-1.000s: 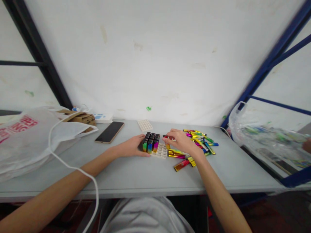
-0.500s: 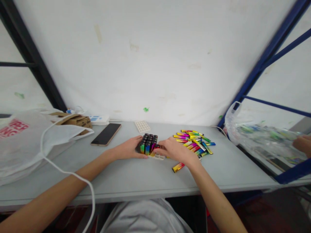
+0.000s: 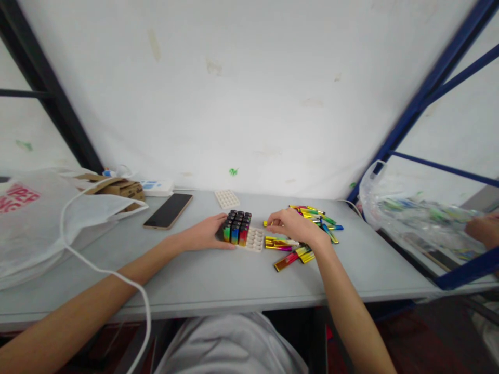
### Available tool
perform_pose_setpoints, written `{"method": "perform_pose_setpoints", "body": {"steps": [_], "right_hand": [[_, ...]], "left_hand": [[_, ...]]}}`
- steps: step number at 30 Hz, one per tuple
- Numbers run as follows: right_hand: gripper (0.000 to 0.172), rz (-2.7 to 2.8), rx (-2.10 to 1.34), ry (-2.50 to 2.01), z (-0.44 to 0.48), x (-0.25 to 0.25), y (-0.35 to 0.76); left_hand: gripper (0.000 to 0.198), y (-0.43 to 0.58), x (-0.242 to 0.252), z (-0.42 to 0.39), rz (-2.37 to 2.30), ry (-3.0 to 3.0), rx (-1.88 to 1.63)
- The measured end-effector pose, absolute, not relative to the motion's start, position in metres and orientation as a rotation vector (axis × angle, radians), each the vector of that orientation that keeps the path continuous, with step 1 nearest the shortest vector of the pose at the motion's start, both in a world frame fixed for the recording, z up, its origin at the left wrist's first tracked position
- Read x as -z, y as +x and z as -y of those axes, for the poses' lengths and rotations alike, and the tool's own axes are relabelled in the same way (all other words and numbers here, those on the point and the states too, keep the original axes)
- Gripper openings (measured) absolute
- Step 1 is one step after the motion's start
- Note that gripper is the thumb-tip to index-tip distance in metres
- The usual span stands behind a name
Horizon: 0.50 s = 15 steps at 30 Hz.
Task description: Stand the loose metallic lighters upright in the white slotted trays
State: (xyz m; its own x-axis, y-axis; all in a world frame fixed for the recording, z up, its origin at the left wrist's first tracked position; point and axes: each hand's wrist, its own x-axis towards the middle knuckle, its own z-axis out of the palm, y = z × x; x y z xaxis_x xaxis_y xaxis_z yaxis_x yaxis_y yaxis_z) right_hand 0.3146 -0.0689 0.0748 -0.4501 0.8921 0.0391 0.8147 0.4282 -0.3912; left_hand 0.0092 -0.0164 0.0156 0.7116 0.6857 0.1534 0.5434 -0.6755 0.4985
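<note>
Metallic rainbow lighters (image 3: 235, 234) with black tops stand upright in close rows on the left part of a white tray with round cells (image 3: 255, 240). My left hand (image 3: 205, 234) is wrapped round the left side of this block, thumb along the front and fingers behind. The tray's right cells show bare. To the right lies a loose pile of lighters (image 3: 288, 259), several side by side. Over the pile's left edge, my right hand (image 3: 292, 224) has bent fingers pinched at a gold-ended lighter (image 3: 265, 224); most of that lighter is hidden under the hand.
A second white tray (image 3: 226, 199) lies behind the block, near the wall. A phone (image 3: 168, 211) and a white plastic bag (image 3: 58, 228) are at left, with a white cable (image 3: 117, 278) hanging in front. At right stand a blue frame (image 3: 409, 114), a clear bag (image 3: 421, 208) and another person's hand (image 3: 483, 228).
My right hand has left the tray and moved right to the pile. A red lighter now stands upright in the block's front row. My left hand stays on the block.
</note>
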Motion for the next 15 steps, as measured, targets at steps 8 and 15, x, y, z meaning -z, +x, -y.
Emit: {"method": "perform_pose_setpoints", "body": {"steps": [8,15], "right_hand": [[0.015,2.334,-0.295,-1.809,0.045,-0.065,0.368],[0.018,2.512,-0.302,-1.67,0.035,-0.041,0.357]], "left_hand": [[0.086,0.009,-0.016,0.018,-0.958,2.495,-0.491],[0.089,0.009,-0.014,0.014,-0.964,2.485,-0.479]]}}
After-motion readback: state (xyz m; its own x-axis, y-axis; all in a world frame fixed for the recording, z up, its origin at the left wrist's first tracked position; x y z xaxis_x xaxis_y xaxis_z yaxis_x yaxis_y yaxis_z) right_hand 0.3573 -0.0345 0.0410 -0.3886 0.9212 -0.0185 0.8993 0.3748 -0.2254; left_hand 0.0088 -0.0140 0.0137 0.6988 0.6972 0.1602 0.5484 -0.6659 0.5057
